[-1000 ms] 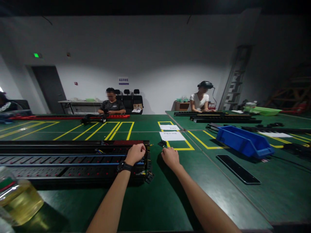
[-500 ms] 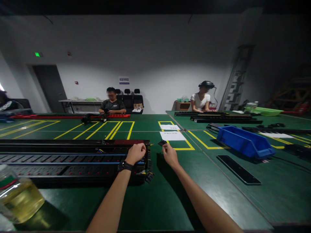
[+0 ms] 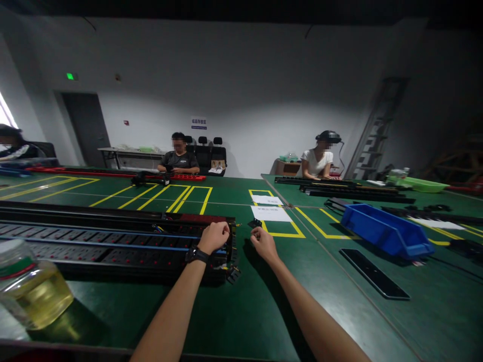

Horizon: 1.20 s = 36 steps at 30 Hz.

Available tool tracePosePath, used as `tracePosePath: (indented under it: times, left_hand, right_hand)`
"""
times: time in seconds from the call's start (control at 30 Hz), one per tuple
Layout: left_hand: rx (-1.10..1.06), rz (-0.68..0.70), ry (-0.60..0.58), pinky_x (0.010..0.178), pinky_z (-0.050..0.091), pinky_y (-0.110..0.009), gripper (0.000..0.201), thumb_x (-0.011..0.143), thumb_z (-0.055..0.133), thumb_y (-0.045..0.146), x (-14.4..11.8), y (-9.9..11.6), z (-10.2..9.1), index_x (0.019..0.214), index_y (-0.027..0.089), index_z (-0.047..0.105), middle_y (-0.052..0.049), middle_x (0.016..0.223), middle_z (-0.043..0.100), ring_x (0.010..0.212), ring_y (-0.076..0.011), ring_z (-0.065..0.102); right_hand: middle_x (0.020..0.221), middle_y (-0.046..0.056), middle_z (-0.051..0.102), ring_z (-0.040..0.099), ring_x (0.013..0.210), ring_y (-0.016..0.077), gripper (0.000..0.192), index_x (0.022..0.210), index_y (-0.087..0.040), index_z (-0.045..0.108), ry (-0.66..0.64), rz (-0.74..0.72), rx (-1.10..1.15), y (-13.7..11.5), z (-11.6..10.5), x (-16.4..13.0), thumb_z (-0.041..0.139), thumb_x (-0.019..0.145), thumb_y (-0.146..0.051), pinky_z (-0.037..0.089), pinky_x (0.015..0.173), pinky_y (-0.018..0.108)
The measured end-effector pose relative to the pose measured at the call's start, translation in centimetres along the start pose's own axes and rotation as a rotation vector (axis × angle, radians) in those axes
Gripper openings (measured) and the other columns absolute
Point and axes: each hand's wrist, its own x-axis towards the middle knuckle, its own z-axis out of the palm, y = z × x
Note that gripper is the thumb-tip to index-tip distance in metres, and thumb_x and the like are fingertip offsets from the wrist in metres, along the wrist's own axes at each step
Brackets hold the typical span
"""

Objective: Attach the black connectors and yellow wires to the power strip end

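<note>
Long black socket strips (image 3: 124, 255) with red dots lie side by side on the left of the green table. My left hand (image 3: 216, 237), a dark watch on its wrist, rests over their right end with the fingers curled in; what they hold, if anything, is hidden. Just right of that end, my right hand (image 3: 264, 245) is raised above the tabletop, thumb and fingers pinched together. Anything in the pinch is too small to make out. A small black part (image 3: 255, 222) shows just beyond its fingertips. At the strips' near right corner, another black end piece (image 3: 233, 274) has wires beside it.
A bottle of yellow liquid (image 3: 41, 296) stands at the near left. To the right are a phone (image 3: 373, 274) and a blue bin (image 3: 385, 231). Paper sheets (image 3: 272, 214) lie ahead. Across the table sit a person (image 3: 179, 160) and another wearing headgear (image 3: 317, 162).
The view has tilted and shifted slightly, so the surroundings sit differently in frame. Both hands keep nearly the same pose and place by the strips' end.
</note>
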Motion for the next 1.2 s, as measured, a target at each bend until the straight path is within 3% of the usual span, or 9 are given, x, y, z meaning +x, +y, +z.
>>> tracePosePath:
  times: [0.23,0.6,0.93,1.07,1.2]
  left_hand:
    - [-0.012,-0.008,-0.008,0.078,0.050,-0.027,0.022,0.085,0.053,0.020,0.0,0.0,0.1,0.091,0.025,0.074,-0.005,0.092,0.077,0.087,-0.0207,0.071]
    - [0.007,-0.019,0.005,0.075,0.049,-0.027,0.020,0.085,0.054,0.021,-0.1,0.1,0.2,0.089,0.026,0.073,-0.004,0.090,0.077,0.087,-0.0213,0.071]
    - [-0.012,-0.016,-0.010,0.078,0.050,-0.027,0.020,0.085,0.055,0.021,-0.1,0.1,0.1,0.090,0.026,0.074,-0.004,0.091,0.077,0.088,-0.0217,0.071]
    - [-0.011,-0.023,-0.008,0.078,0.050,-0.027,0.020,0.085,0.055,0.021,-0.1,0.0,0.2,0.090,0.026,0.074,-0.004,0.092,0.078,0.090,-0.0213,0.071]
    - [-0.020,-0.021,-0.004,0.080,0.050,-0.027,0.021,0.086,0.055,0.021,-0.1,-0.1,0.3,0.091,0.026,0.074,-0.004,0.092,0.077,0.089,-0.0209,0.071]
  right_hand:
    - [0.074,0.002,0.069,0.063,0.068,0.0194,0.022,0.094,-0.020,0.069,-0.011,-0.138,0.213,-0.3,0.6,1.4,0.055,0.083,-0.033,0.046,0.065,0.029]
    - [0.083,0.001,0.071,0.065,0.082,0.0220,0.025,0.106,-0.024,0.062,-0.006,-0.225,0.107,-1.7,2.8,2.9,0.060,0.081,-0.025,0.049,0.076,0.033]
    - [0.085,0.002,0.072,0.066,0.083,0.0211,0.023,0.107,-0.022,0.063,-0.006,-0.129,-0.001,-1.4,3.2,4.0,0.057,0.085,-0.025,0.047,0.075,0.030]
    - [0.088,0.005,0.069,0.063,0.090,0.0223,0.015,0.096,-0.022,0.065,0.028,-0.132,-0.125,-1.8,3.5,4.5,0.055,0.085,-0.024,0.047,0.082,0.031]
    - [0.089,0.005,0.067,0.060,0.090,0.0225,0.020,0.100,-0.021,0.065,0.007,-0.184,-0.108,-1.2,2.6,4.4,0.054,0.088,-0.031,0.047,0.084,0.032]
